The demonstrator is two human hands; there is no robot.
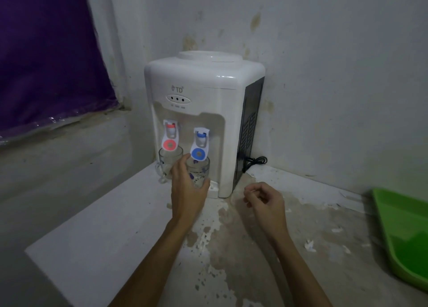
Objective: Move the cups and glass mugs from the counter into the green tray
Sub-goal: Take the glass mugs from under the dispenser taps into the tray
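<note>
Glass mugs stand side by side in the recess of a white tabletop water dispenser (203, 102), at the back corner of the counter (97, 232). One printed glass (201, 172), clear with purple and white markings on its wall, sits directly under the blue tap (199, 144). The left hand (186, 191) is wrapped around the near side of this glass, fingers curled across its front and thumb reaching up beside its rim, so the grip is closed on it; whether the glass is lifted off the drip ledge cannot be told. Just to its left, touching or nearly touching the back of that hand, a second clear glass mug (167, 162) with a handle on its left side stands under the red tap (170, 135).

The right hand (264, 202) hovers over the counter in front of the dispenser's right corner, fingers loosely curled inward and holding nothing. Both forearms are bare and reach in from the bottom edge.

The green tray (398, 232) lies at the far right of the counter, well apart from the mugs, partly cut off by the frame edge; the part that shows holds nothing. The counter surface is white with worn, peeling patches in the middle and right. A black power cord (254, 162) is coiled beside the dispenser against the stained wall (324, 75). A purple curtain (46, 52) covers the window at upper left.
</note>
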